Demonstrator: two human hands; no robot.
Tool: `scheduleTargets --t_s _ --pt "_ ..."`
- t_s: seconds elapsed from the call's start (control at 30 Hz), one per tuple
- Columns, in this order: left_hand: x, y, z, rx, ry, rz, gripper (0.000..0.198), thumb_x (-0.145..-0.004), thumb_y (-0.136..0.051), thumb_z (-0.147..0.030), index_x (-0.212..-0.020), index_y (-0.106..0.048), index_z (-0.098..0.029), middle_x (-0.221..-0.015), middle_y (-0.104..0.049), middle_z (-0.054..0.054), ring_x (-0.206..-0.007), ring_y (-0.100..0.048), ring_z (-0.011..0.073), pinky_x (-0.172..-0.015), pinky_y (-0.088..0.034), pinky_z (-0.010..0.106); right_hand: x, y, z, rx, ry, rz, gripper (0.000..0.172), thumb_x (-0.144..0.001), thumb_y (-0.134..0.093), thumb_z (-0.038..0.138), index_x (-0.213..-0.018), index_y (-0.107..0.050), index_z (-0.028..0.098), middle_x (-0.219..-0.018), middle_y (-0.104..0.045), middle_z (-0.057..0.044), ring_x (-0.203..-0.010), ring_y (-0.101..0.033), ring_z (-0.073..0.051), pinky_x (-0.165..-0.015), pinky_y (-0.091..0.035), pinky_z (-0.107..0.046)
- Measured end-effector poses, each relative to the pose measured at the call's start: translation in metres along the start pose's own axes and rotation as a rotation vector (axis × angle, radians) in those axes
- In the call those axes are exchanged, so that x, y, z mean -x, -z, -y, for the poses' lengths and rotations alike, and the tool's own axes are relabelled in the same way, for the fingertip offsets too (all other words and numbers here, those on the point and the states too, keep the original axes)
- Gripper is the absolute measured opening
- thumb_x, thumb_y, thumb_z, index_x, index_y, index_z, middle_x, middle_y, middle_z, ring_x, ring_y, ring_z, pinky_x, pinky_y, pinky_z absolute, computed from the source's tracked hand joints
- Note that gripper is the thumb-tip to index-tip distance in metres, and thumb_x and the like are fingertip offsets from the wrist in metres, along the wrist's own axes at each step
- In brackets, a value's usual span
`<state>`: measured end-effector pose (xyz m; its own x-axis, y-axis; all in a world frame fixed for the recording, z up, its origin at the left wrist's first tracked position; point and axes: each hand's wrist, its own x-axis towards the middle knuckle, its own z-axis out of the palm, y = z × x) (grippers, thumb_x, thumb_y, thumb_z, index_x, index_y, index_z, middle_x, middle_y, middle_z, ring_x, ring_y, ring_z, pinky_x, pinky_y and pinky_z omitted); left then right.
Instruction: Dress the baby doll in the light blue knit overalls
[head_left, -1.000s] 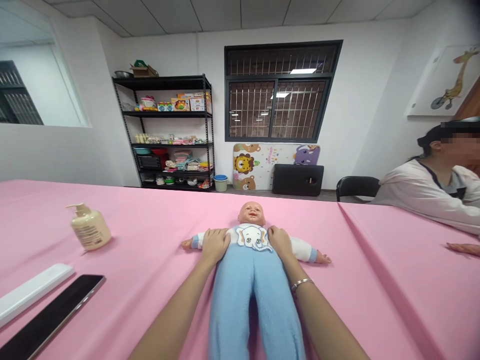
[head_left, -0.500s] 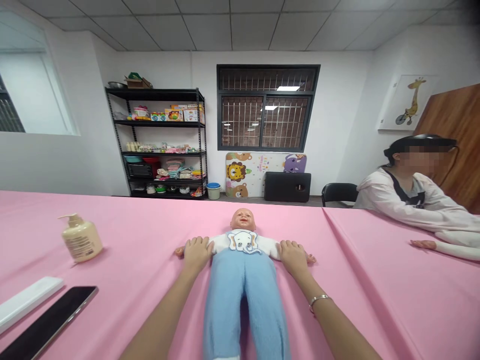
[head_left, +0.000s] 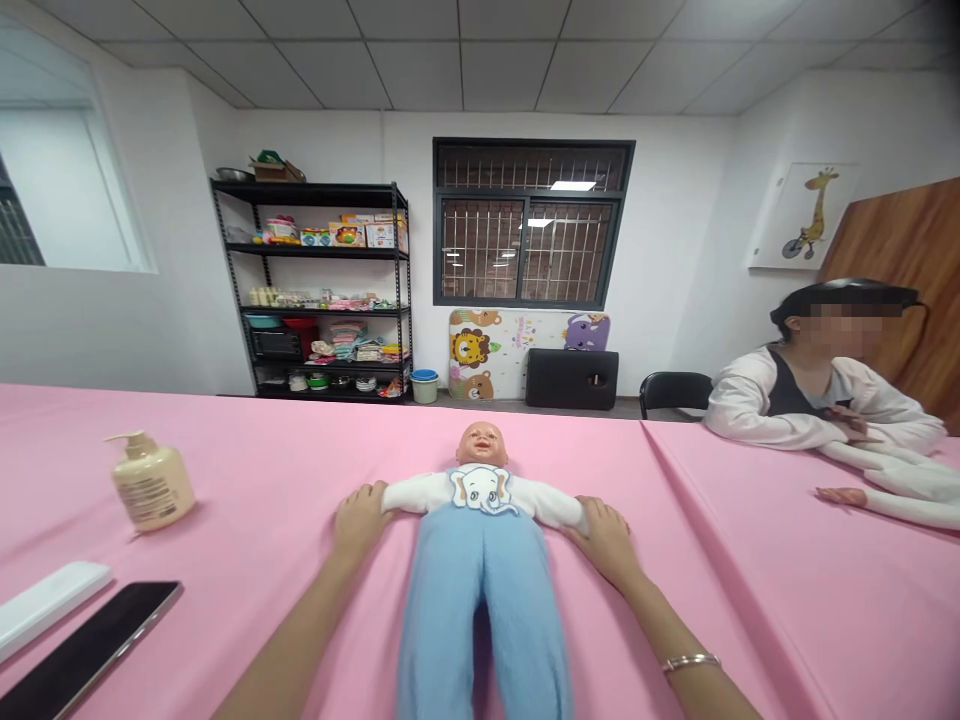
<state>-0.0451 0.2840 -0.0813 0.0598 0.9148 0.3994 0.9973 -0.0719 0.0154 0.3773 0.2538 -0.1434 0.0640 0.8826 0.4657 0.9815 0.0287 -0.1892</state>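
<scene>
A baby doll [head_left: 484,520] lies on its back on the pink table cover [head_left: 262,470], head away from me. It wears a white top with an elephant print and blue trousers, and its arms are spread out sideways. My left hand [head_left: 360,515] lies palm down over the end of the doll's arm on the left, fingers laid flat and hiding the doll's hand. My right hand [head_left: 606,535] lies the same way over the end of the arm on the right. A bracelet [head_left: 690,661] sits on my right wrist.
A cream pump bottle [head_left: 150,483] stands at the left, with a black phone [head_left: 90,645] and a white case [head_left: 49,605] nearer me. Another person [head_left: 817,400] sits at the right with a second doll [head_left: 885,490]. A black shelf [head_left: 330,290] stands by the far wall.
Both my hands have slid outward from the doll's chest and shoulders along its arms to its hands. The view has tipped up slightly.
</scene>
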Motion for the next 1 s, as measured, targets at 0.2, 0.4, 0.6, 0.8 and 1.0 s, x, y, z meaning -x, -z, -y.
scheduleTargets --t_s 0.2,0.4,0.6,0.8,1.0 --pt "-0.001 -0.010 -0.002 0.070 0.120 -0.020 0.046 -0.080 -0.045 -0.018 -0.125 -0.040 -0.024 -0.117 -0.051 0.009 -0.106 -0.046 0.0269 -0.088 -0.034 0.043 -0.005 -0.011 -0.002 0.048 -0.106 0.003 0.041 -0.086 -0.052 0.044 -0.119 -0.046 0.020 -0.112 -0.049 -0.007 -0.100 -0.047 -0.021 -0.089 -0.034 -0.034" --pt "0.001 -0.013 0.001 0.214 0.135 0.077 0.065 -0.080 -0.044 -0.035 -0.139 -0.018 -0.026 -0.143 -0.022 0.009 -0.131 -0.019 0.0283 -0.102 -0.023 0.051 -0.002 -0.015 0.004 0.174 -0.094 0.032 0.053 -0.090 -0.043 0.039 -0.137 -0.028 0.020 -0.134 -0.029 -0.010 -0.123 -0.027 -0.025 -0.101 -0.025 -0.039" --pt "0.024 -0.008 -0.009 0.157 0.237 0.132 0.066 -0.084 -0.029 -0.048 -0.141 -0.005 -0.023 -0.147 -0.005 0.008 -0.134 -0.003 0.0300 -0.099 -0.017 0.063 0.021 -0.005 0.021 0.204 -0.250 0.119 0.070 -0.087 -0.038 0.053 -0.143 -0.009 0.021 -0.143 -0.003 -0.010 -0.132 -0.003 -0.027 -0.108 -0.009 -0.042" --pt "0.042 -0.003 0.000 0.138 0.228 0.220 0.073 -0.083 -0.023 -0.054 -0.141 -0.002 -0.015 -0.147 0.000 0.006 -0.134 -0.008 0.0287 -0.105 -0.012 0.056 0.043 0.007 0.029 0.176 -0.276 0.234 0.069 -0.088 -0.024 0.060 -0.142 -0.004 0.024 -0.143 0.015 -0.004 -0.132 0.007 -0.026 -0.107 -0.009 -0.047" --pt "0.046 -0.005 0.003 0.112 0.228 0.166 0.075 -0.082 -0.022 -0.051 -0.140 -0.005 -0.008 -0.147 -0.003 0.009 -0.133 -0.014 0.0290 -0.104 -0.016 0.055 0.053 0.023 0.035 0.096 -0.300 0.408 0.064 -0.088 -0.019 0.059 -0.142 -0.015 0.024 -0.143 -0.010 -0.006 -0.131 -0.007 -0.027 -0.104 -0.011 -0.051"
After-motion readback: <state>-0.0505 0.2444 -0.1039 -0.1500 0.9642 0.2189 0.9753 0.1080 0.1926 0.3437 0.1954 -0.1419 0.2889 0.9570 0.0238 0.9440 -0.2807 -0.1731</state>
